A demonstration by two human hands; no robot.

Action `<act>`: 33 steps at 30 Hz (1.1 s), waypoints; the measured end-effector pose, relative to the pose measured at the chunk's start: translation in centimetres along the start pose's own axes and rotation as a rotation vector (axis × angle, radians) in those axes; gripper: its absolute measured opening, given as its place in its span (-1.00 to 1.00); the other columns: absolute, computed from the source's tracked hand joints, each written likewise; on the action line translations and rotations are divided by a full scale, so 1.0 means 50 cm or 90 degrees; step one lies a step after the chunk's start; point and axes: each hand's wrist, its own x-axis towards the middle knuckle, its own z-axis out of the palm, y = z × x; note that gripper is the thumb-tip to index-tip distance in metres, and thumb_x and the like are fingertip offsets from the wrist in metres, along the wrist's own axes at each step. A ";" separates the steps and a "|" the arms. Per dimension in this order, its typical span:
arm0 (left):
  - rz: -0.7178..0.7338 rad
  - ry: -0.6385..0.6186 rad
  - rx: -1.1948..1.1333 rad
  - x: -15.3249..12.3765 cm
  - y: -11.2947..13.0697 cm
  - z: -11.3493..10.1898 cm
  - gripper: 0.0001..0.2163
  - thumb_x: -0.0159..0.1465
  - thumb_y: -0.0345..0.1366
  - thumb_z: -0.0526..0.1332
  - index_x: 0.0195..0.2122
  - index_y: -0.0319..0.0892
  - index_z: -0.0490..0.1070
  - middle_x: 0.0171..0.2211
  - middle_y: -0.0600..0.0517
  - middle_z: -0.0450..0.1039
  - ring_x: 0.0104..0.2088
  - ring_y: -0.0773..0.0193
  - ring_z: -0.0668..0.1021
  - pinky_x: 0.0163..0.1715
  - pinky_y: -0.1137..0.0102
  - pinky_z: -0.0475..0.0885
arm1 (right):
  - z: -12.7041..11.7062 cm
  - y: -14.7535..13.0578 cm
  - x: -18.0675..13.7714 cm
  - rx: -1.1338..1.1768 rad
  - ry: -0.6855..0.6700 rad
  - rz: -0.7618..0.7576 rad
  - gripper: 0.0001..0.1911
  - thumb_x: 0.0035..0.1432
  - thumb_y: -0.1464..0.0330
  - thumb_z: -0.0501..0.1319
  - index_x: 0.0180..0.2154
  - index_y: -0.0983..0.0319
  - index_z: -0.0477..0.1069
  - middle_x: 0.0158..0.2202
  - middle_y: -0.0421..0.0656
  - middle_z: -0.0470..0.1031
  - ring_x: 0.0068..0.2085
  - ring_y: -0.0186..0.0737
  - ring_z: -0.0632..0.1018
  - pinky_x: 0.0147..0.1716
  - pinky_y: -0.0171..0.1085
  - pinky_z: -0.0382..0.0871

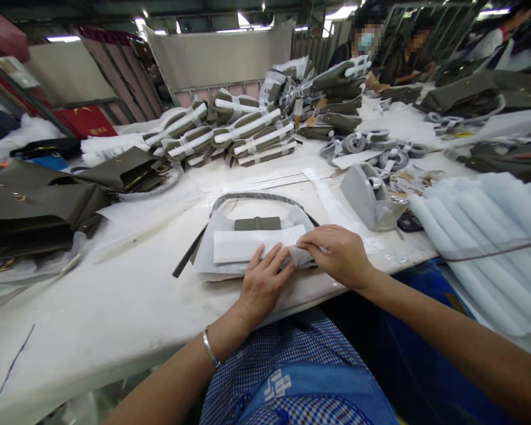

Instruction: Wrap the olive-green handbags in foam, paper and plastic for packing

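Note:
In front of me on the white table lies a flat olive handbag [257,224], mostly covered by translucent wrapping paper [203,260]. Its dark strap [256,195] curves behind it, with one end sticking out to the left. Across the bag rests a folded white foam strip [234,247]. My left hand [268,277] presses on the strip's right part, fingers stretched out. Beside it my right hand [338,254] pinches at the strip's right end. What sits between those fingertips is too small to make out.
A grey tape dispenser [367,195] stands to the right, with coiled straps [392,158] behind it. Wrapped bags [252,133] are piled at the back. Unwrapped olive bags [39,200] stand at left. White foam rolls [491,236] lie at right. Other people sit across the table.

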 end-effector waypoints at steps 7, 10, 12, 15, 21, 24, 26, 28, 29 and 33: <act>-0.002 0.012 -0.028 -0.001 -0.003 0.003 -0.74 0.43 -0.36 0.07 0.10 -0.12 0.39 0.19 0.02 0.39 0.25 0.13 0.35 0.26 0.10 0.26 | 0.043 0.039 0.028 0.008 -0.138 0.124 -0.95 0.15 0.43 0.33 -0.35 0.19 0.51 -0.30 -0.20 0.58 -0.10 -0.13 0.51 -0.09 -0.23 0.36; -0.001 0.000 -0.020 0.000 -0.004 0.001 -0.73 0.44 -0.37 0.04 0.11 -0.14 0.38 0.22 0.03 0.36 0.25 0.15 0.34 0.25 0.12 0.28 | 0.054 0.054 0.032 0.039 -0.197 0.143 -0.95 0.17 0.43 0.30 -0.35 0.21 0.46 -0.29 -0.17 0.54 -0.10 -0.13 0.45 -0.08 -0.23 0.34; 0.006 -0.002 -0.017 0.002 -0.005 -0.002 -0.73 0.45 -0.36 0.02 0.10 -0.14 0.39 0.27 0.05 0.28 0.26 0.16 0.34 0.23 0.14 0.30 | 0.058 0.062 0.039 0.046 -0.236 0.154 -0.94 0.17 0.43 0.28 -0.37 0.22 0.44 -0.30 -0.16 0.52 -0.14 -0.14 0.44 -0.10 -0.24 0.32; 0.025 -0.016 -0.011 0.007 -0.010 -0.007 -0.74 0.46 -0.35 0.00 0.06 -0.14 0.40 0.35 0.06 0.13 0.26 0.15 0.33 0.20 0.17 0.33 | 0.059 0.069 0.055 0.038 -0.295 0.167 -0.92 0.15 0.42 0.26 -0.41 0.21 0.44 -0.33 -0.16 0.50 -0.17 -0.14 0.44 -0.17 -0.25 0.29; 0.019 -0.064 -0.006 0.012 -0.011 -0.007 -0.71 0.44 -0.35 0.04 0.15 -0.14 0.34 0.28 0.09 0.28 0.25 0.17 0.35 0.19 0.20 0.35 | 0.058 0.075 0.082 0.054 -0.339 0.206 -0.89 0.05 0.37 0.35 -0.47 0.21 0.47 -0.38 -0.15 0.52 -0.21 -0.12 0.47 -0.30 -0.28 0.25; 0.009 -0.051 0.010 0.014 -0.006 -0.002 -0.63 0.41 -0.39 0.05 0.24 -0.20 0.25 0.23 0.02 0.35 0.20 0.15 0.40 0.16 0.19 0.37 | 0.062 0.068 0.077 0.061 -0.306 0.202 -0.87 0.05 0.36 0.36 -0.48 0.22 0.47 -0.39 -0.14 0.52 -0.22 -0.11 0.48 -0.31 -0.28 0.26; 0.012 -0.031 0.027 0.017 -0.005 0.002 -0.63 0.40 -0.41 0.03 0.22 -0.24 0.27 0.19 -0.02 0.39 0.16 0.12 0.44 0.13 0.17 0.39 | 0.061 0.064 0.067 0.072 -0.273 0.192 -0.87 0.08 0.35 0.36 -0.46 0.21 0.48 -0.37 -0.16 0.53 -0.20 -0.12 0.49 -0.27 -0.28 0.30; 0.016 -0.018 0.042 0.019 -0.005 0.005 -0.63 0.39 -0.42 0.01 0.21 -0.24 0.29 0.17 -0.04 0.41 0.14 0.10 0.47 0.11 0.17 0.40 | 0.049 0.070 0.055 0.088 -0.247 0.174 -0.91 0.11 0.34 0.36 -0.38 0.20 0.51 -0.31 -0.18 0.55 -0.19 -0.18 0.51 -0.21 -0.30 0.34; 0.017 -0.017 0.045 0.019 -0.006 0.006 -0.62 0.38 -0.43 0.01 0.21 -0.24 0.29 0.17 -0.04 0.41 0.13 0.11 0.47 0.11 0.18 0.40 | 0.037 0.079 0.048 0.100 -0.231 0.164 -0.93 0.14 0.34 0.34 -0.31 0.20 0.51 -0.26 -0.19 0.55 -0.19 -0.23 0.52 -0.19 -0.32 0.36; 0.020 -0.013 0.043 0.017 -0.010 0.008 -0.59 0.35 -0.46 0.02 0.21 -0.19 0.29 0.18 -0.01 0.40 0.13 0.13 0.47 0.11 0.20 0.41 | -0.062 0.176 0.025 0.144 -0.056 0.278 -0.83 0.24 0.33 0.23 -0.13 0.20 0.49 -0.12 -0.14 0.56 -0.17 -0.25 0.56 -0.07 -0.29 0.41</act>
